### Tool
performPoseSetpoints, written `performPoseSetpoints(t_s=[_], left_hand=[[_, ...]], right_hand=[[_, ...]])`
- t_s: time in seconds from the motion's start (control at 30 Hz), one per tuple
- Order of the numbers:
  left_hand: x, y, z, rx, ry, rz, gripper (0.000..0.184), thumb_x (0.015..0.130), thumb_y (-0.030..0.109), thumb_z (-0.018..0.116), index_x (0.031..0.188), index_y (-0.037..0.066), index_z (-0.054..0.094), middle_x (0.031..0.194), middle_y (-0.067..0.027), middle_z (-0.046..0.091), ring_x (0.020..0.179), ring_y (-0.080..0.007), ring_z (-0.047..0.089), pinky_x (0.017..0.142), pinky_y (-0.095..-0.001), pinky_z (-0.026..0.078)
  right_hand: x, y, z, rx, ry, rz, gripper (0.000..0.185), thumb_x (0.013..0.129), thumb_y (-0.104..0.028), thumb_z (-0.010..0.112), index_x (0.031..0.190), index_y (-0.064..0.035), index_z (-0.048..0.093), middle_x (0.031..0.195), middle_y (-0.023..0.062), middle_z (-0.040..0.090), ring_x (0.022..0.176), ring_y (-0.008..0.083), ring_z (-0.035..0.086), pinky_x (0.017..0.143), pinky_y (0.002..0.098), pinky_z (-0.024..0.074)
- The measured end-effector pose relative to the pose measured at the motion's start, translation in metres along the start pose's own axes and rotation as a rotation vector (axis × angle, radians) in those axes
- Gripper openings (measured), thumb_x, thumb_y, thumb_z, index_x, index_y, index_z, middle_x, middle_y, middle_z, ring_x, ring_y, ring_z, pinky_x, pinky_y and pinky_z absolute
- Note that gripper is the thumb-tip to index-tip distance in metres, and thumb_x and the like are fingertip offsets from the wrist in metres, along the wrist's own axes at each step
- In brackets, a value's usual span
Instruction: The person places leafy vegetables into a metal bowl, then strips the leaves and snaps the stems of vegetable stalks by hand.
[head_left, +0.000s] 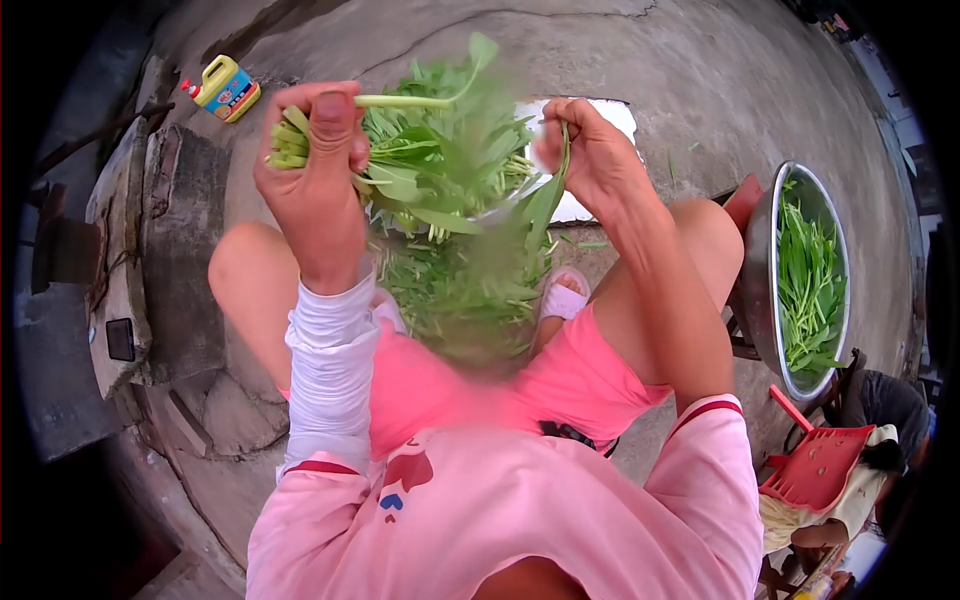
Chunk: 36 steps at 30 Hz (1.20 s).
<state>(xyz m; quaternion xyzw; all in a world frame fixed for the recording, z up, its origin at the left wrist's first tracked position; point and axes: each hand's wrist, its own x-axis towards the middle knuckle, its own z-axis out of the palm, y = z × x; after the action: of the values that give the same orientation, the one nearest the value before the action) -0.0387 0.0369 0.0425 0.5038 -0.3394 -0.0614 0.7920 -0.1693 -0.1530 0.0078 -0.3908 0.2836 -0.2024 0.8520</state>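
My left hand (325, 180) is wrapped round a bunch of long-leaved greens that look like water spinach (410, 150); their cut stems stick out on its left side. One stem (405, 101) runs out to the right from the thumb. My right hand (600, 155) is apart from the bunch, with thumb and fingertips pinched on a long green leaf (543, 205) that hangs down. Below both hands, loose greens (440, 285) lie heaped between my feet. Part of the middle is blurred, so what lies under the bunch is partly hidden.
To my right stands a metal basin (767, 290) with greens (808, 280) in it. A white board (620, 120) lies ahead. Further off at left is a yellow jug (228, 92). A red dustpan (822, 465) is at lower right, stone slabs (180, 240) at left.
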Motion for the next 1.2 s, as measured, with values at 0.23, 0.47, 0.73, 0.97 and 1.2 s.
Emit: performPoseSetpoints(t_s=[0.23,0.47,0.73,0.97,1.2], left_hand=[[0.015,-0.006,-0.019,-0.357,-0.144,-0.572,0.021,0.098,0.026,0.048,0.095,0.005,0.051,0.086,-0.0030,0.053,0.067,-0.0080,0.048,0.060,-0.0227,0.043],[-0.018,-0.031,0.021,0.131,-0.512,-0.546,0.026,0.089,0.028,0.063,0.099,0.005,0.058,0.075,0.0058,0.049,0.059,-0.0007,0.040,0.053,-0.0172,0.034],[-0.022,-0.041,0.042,0.218,-0.465,-0.606,0.019,0.088,0.024,0.062,0.093,0.007,0.064,0.065,0.0074,0.048,0.053,-0.0012,0.036,0.048,-0.0187,0.028],[-0.014,-0.043,0.024,-0.139,-0.545,-0.830,0.025,0.092,0.026,0.053,0.095,0.003,0.062,0.063,0.0064,0.049,0.047,0.0001,0.031,0.044,-0.0180,0.024],[-0.017,-0.042,0.024,-0.159,-0.564,-0.861,0.027,0.093,0.027,0.051,0.098,0.002,0.060,0.068,0.0044,0.055,0.046,0.0003,0.031,0.043,-0.0183,0.025]], right_hand=[[-0.003,-0.023,-0.005,0.264,-0.272,0.018,0.025,0.087,-0.012,0.062,0.108,0.0007,0.057,0.088,0.0062,0.057,0.081,0.0151,0.057,0.092,0.0368,0.0481],[0.000,-0.016,-0.002,0.144,-0.222,-0.044,0.025,0.087,-0.014,0.063,0.107,-0.0003,0.057,0.091,0.0044,0.058,0.082,0.0150,0.057,0.087,0.0336,0.0490],[-0.014,-0.006,0.009,-0.393,-0.221,-0.166,0.036,0.088,-0.023,0.060,0.114,0.0009,0.057,0.092,0.0034,0.057,0.080,0.0103,0.053,0.077,0.0265,0.0441],[-0.019,-0.016,0.011,-0.593,-0.249,-0.114,0.026,0.091,-0.022,0.058,0.107,-0.0013,0.063,0.073,-0.0033,0.050,0.063,0.0032,0.043,0.055,0.0180,0.0356],[-0.023,-0.018,0.014,-0.571,-0.233,-0.084,0.023,0.091,-0.022,0.058,0.102,-0.0027,0.063,0.069,-0.0046,0.048,0.059,0.0026,0.041,0.050,0.0156,0.0325]])
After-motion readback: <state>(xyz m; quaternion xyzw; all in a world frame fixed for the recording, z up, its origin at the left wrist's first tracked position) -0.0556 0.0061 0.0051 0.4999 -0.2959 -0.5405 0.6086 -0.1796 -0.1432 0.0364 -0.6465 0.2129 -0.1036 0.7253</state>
